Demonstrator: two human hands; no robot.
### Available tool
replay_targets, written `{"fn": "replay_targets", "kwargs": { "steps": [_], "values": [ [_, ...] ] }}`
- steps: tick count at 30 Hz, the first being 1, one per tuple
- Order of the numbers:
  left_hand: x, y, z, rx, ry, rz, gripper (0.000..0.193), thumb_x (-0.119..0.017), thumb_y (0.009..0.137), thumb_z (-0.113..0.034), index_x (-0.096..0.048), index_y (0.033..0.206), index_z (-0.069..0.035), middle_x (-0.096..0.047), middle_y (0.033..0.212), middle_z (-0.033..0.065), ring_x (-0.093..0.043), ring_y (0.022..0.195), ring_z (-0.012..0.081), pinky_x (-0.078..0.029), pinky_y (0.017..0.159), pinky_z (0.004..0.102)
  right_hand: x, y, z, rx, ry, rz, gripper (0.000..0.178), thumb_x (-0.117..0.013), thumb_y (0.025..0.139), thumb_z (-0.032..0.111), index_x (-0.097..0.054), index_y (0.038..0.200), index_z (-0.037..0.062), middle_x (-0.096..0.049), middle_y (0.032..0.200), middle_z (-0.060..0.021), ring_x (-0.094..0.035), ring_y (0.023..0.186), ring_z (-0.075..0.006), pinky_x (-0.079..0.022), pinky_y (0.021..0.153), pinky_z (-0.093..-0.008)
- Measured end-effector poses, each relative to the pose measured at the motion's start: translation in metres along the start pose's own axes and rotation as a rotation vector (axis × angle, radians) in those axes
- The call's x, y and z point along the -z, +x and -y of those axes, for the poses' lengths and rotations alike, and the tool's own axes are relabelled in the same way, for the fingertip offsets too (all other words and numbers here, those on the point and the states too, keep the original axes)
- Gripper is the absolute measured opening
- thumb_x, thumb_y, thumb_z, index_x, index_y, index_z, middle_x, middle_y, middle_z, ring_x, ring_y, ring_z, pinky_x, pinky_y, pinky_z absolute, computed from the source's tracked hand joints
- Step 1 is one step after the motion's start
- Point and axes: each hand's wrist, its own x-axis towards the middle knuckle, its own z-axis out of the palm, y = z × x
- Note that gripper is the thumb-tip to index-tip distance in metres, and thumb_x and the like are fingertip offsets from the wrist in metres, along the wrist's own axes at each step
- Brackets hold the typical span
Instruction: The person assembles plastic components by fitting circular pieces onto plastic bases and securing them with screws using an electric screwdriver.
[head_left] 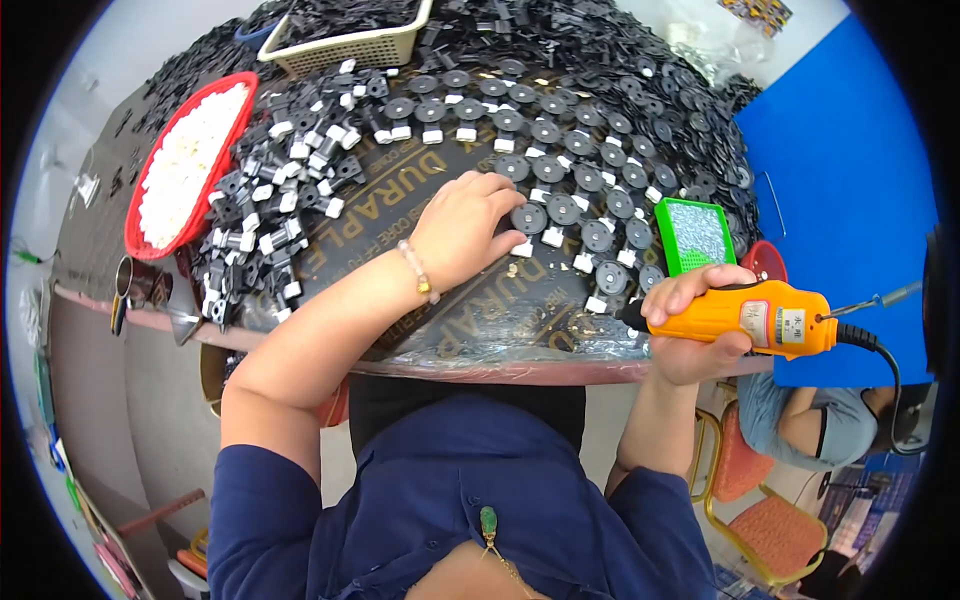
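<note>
Your left hand (468,232) is palm-down, thumb and fingers apart beside a black disc (529,217) on the tabletop (480,312). Your right hand (690,325) is clamped around the orange power screwdriver (795,318), near right, tip pointing left.

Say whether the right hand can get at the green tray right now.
Probably not freely: the right hand grips the orange power tool, though the green tray sits close by.
</note>
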Motion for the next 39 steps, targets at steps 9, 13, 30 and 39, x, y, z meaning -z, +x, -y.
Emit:
{"fn": "replay_targets", "kwargs": {
  "steps": [9,13,30,39],
  "values": [
    [-0.014,-0.002,-0.018,0.013,0.002,0.201,0.024,-0.080,0.075,-0.019,-0.070,0.094,-0.010,-0.068,0.099,0.0047,-0.060,0.100,0.0272,-0.049,0.089,0.0404,0.016,0.012,-0.009,-0.020,0.023,-0.021,0.075,-0.063,0.088,0.072,-0.050,0.120,0.0048,-0.061,0.080,-0.0100,-0.060,0.059,-0.0194,-0.053,0.053,-0.0324],
    [0.005,-0.010,-0.038,0.057,-0.005,0.258,0.037,-0.084,0.073,-0.019,-0.070,0.105,-0.007,-0.069,0.107,0.0081,-0.060,0.101,0.0304,-0.049,0.094,0.0401,0.000,0.026,-0.021,-0.053,0.098,0.053,0.075,-0.062,0.088,0.074,-0.048,0.120,0.0065,-0.060,0.081,-0.0096,-0.060,0.060,-0.0197,-0.053,0.055,-0.0322],
    [-0.005,-0.017,-0.012,-0.008,-0.303,-0.006,0.022,-0.085,0.076,-0.020,-0.077,0.093,-0.010,-0.066,0.097,0.0027,-0.060,0.097,0.0253,-0.049,0.090,0.0379,-0.050,0.063,-0.054,-0.183,0.206,0.232,0.080,-0.056,0.085,0.081,-0.046,0.119,0.0087,-0.060,0.080,-0.0075,-0.061,0.060,-0.0170,-0.054,0.056,-0.0328],
    [-0.009,-0.021,-0.010,0.095,-0.110,0.084,0.049,-0.088,0.069,-0.031,-0.075,0.111,-0.010,-0.067,0.107,0.0042,-0.059,0.106,0.0266,-0.047,0.099,0.0385,-0.036,0.046,-0.078,-0.169,0.086,0.189,0.078,-0.061,0.085,0.078,-0.046,0.120,0.0094,-0.059,0.080,-0.0078,-0.062,0.062,-0.0182,-0.055,0.058,-0.0335]
  ]
}}
